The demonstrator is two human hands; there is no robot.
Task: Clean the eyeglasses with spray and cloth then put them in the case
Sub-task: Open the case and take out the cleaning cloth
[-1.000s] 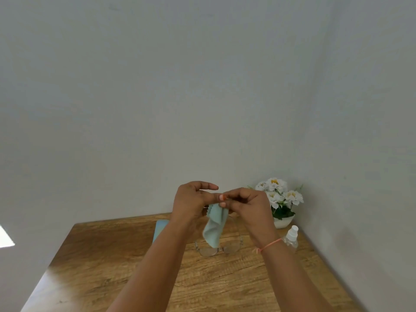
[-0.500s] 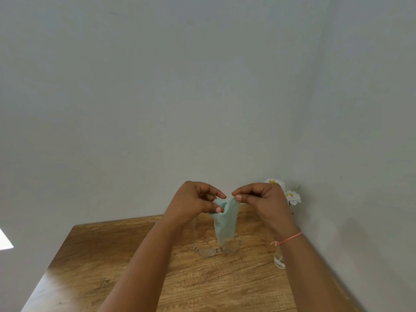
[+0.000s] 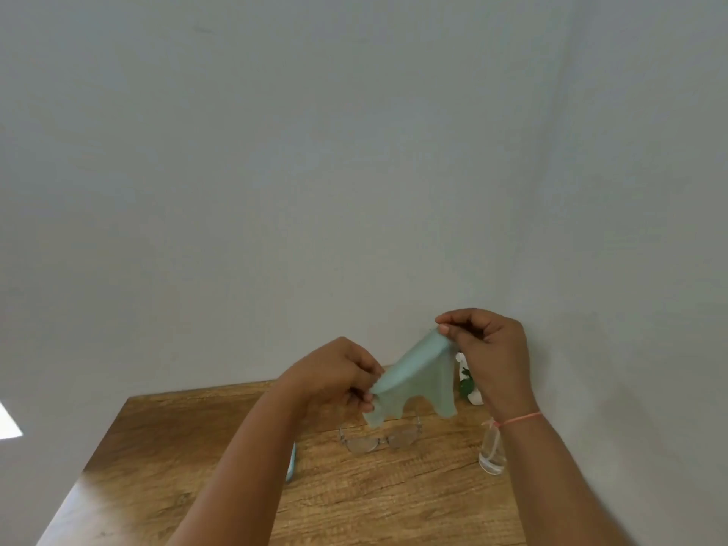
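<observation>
Both hands, left hand (image 3: 338, 378) and right hand (image 3: 486, 348), pinch the cloth (image 3: 417, 384) stretched directly above the eyeglasses (image 3: 380, 441), which lie crosswise on the table (image 3: 197, 447)

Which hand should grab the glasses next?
Probably the left hand: it holds the cloth lower, nearer the eyeglasses on the table; the right hand pinches it higher up.

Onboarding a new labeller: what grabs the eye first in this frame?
The green cloth, stretched in mid-air between both hands: left hand pinches its lower corner, right hand its upper one. Below it, the glasses lie on the wooden table, with a clear bottle to their right.
</observation>
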